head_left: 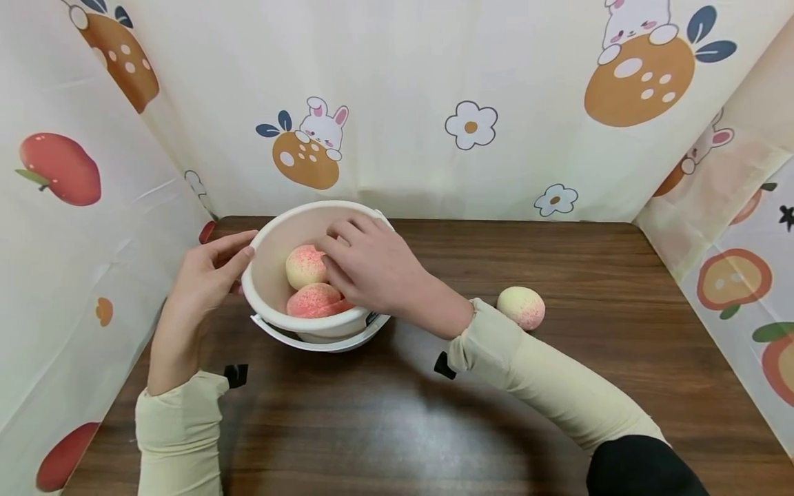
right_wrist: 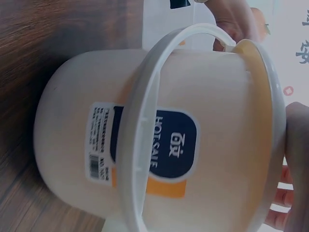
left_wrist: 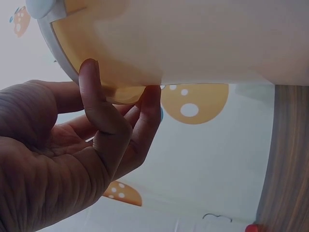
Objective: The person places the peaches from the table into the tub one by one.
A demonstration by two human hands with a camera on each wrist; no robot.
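A white plastic bucket [head_left: 263, 289] stands on the table with its handle lowered on the near side. Inside it lie pink-and-cream peaches, one rounded peach [head_left: 304, 267] and another redder peach [head_left: 313, 301] closer to me. My left hand [head_left: 207, 272] holds the bucket at the left rim, its fingers bent against the edge and outer wall in the left wrist view. Over the opening is my right hand [head_left: 369, 265], fingers bent down beside the rounded peach; its fingertips are partly hidden, so whether it grips anything is unclear. A loose peach [head_left: 521, 308] lies on the table to the right.
The brown wooden table [head_left: 595, 372] is bordered by a printed curtain [head_left: 397, 138] at the back and both sides. The bucket's handle [right_wrist: 140, 125] crosses a dark label [right_wrist: 174, 145] on its wall.
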